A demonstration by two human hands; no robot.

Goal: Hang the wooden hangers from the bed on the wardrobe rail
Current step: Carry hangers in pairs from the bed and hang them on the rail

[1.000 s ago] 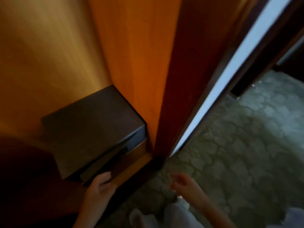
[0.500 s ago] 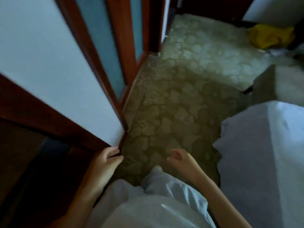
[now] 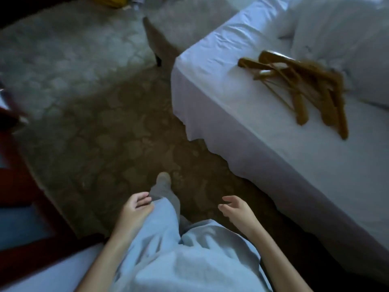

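Note:
A pile of several wooden hangers [image 3: 303, 85] lies on the white sheet of the bed [image 3: 242, 127] at the upper right, near its corner. My left hand [image 3: 135, 211] hangs low in front of me, fingers loosely apart, holding nothing. My right hand [image 3: 236, 209] is also low and open, well short of the bed and far below the hangers. The wardrobe rail is out of view.
A dark red door frame [image 3: 19, 186] stands at the left edge. Patterned carpet [image 3: 94, 123] covers the floor between it and the bed. A yellow object [image 3: 111, 1] lies at the far top. My foot [image 3: 163, 182] is stepping forward on the carpet.
My view has swung right from the wardrobe interior, past the door frame, to the bed with the hangers. Both hands stayed low and empty; the left one left the door edge.

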